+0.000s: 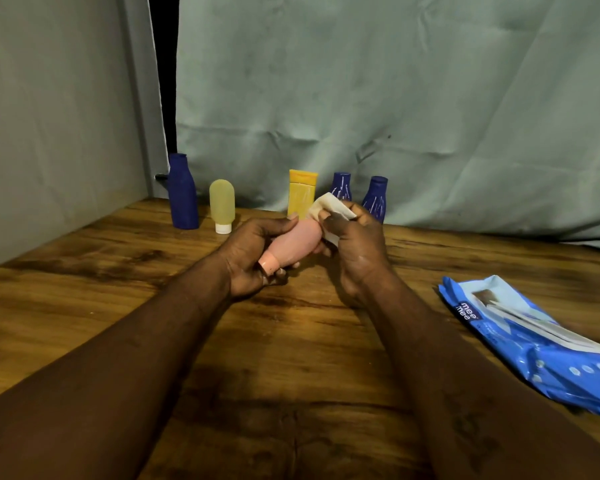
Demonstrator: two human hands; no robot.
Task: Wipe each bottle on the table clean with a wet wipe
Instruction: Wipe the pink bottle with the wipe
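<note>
Gripping pink bottle (297,242), left hand (246,258), right hand (357,251) pinching wipe (326,206), over table (291,358) middle

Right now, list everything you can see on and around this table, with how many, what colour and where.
pink bottle: one, pink, held above the table centre
wet wipe: one, white, against the pink bottle's far end
tall bottle: one, dark blue, back left
upside-down bottle: one, pale yellow with white cap, right of the tall bottle
tube: one, yellow, back centre
small bottles: two, dark blue, back, right of the tube
wipes pack: one, blue, right side
table: one, brown wood
curtain: one, grey-green, behind
left hand: grips the pink bottle
right hand: holds the wet wipe
</note>
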